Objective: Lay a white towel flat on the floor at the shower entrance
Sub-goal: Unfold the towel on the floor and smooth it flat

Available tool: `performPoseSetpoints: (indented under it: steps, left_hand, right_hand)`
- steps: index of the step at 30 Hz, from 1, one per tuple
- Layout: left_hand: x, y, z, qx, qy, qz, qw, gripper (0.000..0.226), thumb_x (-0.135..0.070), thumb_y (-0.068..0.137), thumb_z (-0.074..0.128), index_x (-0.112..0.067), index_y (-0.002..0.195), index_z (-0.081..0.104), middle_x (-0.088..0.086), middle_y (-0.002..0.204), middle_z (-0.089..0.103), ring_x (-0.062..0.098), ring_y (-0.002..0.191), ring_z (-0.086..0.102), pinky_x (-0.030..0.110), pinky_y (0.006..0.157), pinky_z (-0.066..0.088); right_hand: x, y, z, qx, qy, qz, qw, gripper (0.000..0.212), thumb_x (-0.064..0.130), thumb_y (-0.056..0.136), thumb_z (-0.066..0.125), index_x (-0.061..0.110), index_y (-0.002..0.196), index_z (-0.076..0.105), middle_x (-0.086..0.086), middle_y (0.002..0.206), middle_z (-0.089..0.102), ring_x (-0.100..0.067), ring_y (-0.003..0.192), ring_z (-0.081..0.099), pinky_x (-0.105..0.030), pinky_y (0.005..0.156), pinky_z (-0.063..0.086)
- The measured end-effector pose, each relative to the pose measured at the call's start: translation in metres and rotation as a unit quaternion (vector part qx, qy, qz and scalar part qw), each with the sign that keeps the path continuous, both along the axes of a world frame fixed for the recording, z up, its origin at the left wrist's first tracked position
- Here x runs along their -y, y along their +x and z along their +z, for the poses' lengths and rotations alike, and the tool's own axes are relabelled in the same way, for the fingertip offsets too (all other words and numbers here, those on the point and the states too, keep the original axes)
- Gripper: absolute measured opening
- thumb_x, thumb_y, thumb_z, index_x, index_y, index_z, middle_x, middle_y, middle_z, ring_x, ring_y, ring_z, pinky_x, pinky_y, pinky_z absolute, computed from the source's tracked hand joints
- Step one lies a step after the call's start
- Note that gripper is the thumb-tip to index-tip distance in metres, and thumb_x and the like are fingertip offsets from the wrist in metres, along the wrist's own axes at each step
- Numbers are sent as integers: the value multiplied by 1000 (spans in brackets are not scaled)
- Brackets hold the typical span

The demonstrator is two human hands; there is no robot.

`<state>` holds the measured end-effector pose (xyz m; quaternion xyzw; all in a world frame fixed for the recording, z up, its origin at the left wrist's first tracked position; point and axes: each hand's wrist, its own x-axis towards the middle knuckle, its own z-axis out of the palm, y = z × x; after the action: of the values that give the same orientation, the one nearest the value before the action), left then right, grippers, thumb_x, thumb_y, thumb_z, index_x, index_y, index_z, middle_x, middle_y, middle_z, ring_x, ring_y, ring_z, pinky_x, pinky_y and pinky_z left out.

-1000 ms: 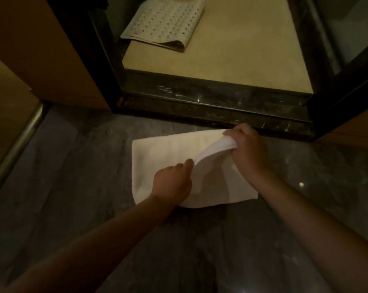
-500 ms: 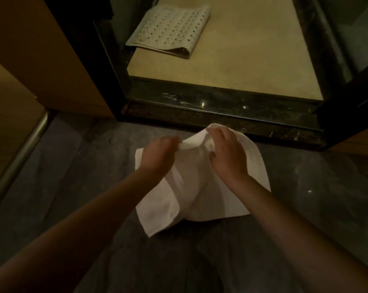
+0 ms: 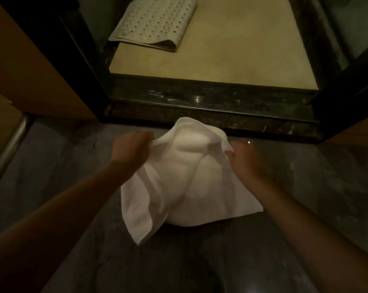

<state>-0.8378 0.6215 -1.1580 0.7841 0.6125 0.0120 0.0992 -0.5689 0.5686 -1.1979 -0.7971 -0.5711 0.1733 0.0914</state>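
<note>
A white towel [image 3: 185, 187] is lifted above the dark marble floor [image 3: 52, 176], bunched and billowing, just in front of the black shower threshold [image 3: 210, 115]. My left hand [image 3: 130, 149] grips the towel's upper left edge in a fist. My right hand [image 3: 242, 159] pinches its upper right edge. The lower part of the towel hangs down toward me, one corner drooping at the lower left. The towel's underside and whether it touches the floor are hidden.
Beyond the threshold lies the beige shower floor [image 3: 242, 49] with a perforated rubber mat [image 3: 155, 22], partly folded, at its far left. A wooden panel [image 3: 31, 66] and a metal rail [image 3: 7, 151] stand on the left; dark glass framing [image 3: 348, 92] is on the right.
The towel lay folded on the floor a second ago. Both hands have taken its far edge, lifted it and moved apart, so it has opened out and billows.
</note>
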Motion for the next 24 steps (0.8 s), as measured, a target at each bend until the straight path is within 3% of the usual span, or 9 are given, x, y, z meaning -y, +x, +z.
performPoseSetpoints:
  steps: [4, 6, 10, 15, 19, 20, 22, 24]
  left_hand:
    - [-1, 19, 4, 18, 12, -30, 999, 20, -19, 94, 47, -21, 110, 59, 4, 94, 65, 19, 78, 60, 36, 70, 53]
    - [-4, 28, 4, 23, 25, -48, 998, 23, -17, 94, 48, -21, 114, 59, 4, 99, 65, 20, 82, 61, 33, 72, 51]
    - [-9, 47, 2, 50, 36, -81, 995, 19, -14, 91, 54, -21, 106, 62, 3, 95, 66, 19, 82, 60, 30, 71, 46]
    - [-3, 73, -14, 43, 60, -159, 984, 16, -14, 86, 59, -21, 100, 61, 2, 93, 65, 18, 81, 60, 27, 69, 41]
    - [5, 92, -32, -2, 36, -192, 981, 18, -16, 88, 58, -20, 105, 60, 4, 102, 64, 20, 90, 61, 32, 77, 49]
    - [7, 94, -34, -1, 36, -188, 982, 19, -16, 87, 58, -20, 106, 60, 5, 104, 64, 21, 91, 61, 32, 77, 48]
    - [12, 94, -34, 14, 48, -184, 982, 19, -16, 87, 58, -20, 105, 61, 5, 104, 64, 21, 92, 60, 32, 75, 47]
    - [21, 89, -28, 36, 57, -193, 979, 20, -15, 86, 59, -19, 106, 63, 5, 105, 64, 22, 95, 59, 34, 78, 47]
  right_hand:
    - [2, 3, 3, -150, 49, -46, 986, 21, 23, 96, 48, 10, 96, 64, -11, 93, 64, -28, 86, 60, -42, 78, 49]
    - [5, 18, 8, -171, 82, -86, 978, 23, 20, 96, 48, 5, 104, 64, -15, 99, 65, -31, 92, 59, -37, 78, 45]
    - [27, 66, 14, -86, 96, -110, 985, 23, 18, 94, 53, -1, 98, 66, -22, 94, 65, -35, 85, 59, -32, 68, 35]
    - [55, 109, -1, -31, 13, -139, 990, 26, 16, 95, 53, 5, 71, 55, -23, 76, 60, -30, 71, 52, -31, 59, 31]
    - [57, 94, -15, 41, -64, -114, 991, 19, 17, 96, 48, 1, 98, 59, -24, 100, 62, -35, 87, 57, -39, 75, 45]
    - [54, 85, -12, 73, -46, -106, 991, 18, 15, 93, 51, 4, 106, 57, -22, 107, 61, -37, 94, 57, -42, 80, 46]
    - [49, 64, -4, 132, 41, -42, 990, 35, 11, 83, 57, 9, 118, 53, -18, 115, 56, -38, 104, 53, -46, 86, 44]
    - [46, 35, 4, 113, 113, 98, 982, 46, 17, 79, 58, 14, 125, 51, -15, 121, 54, -37, 111, 51, -49, 89, 44]
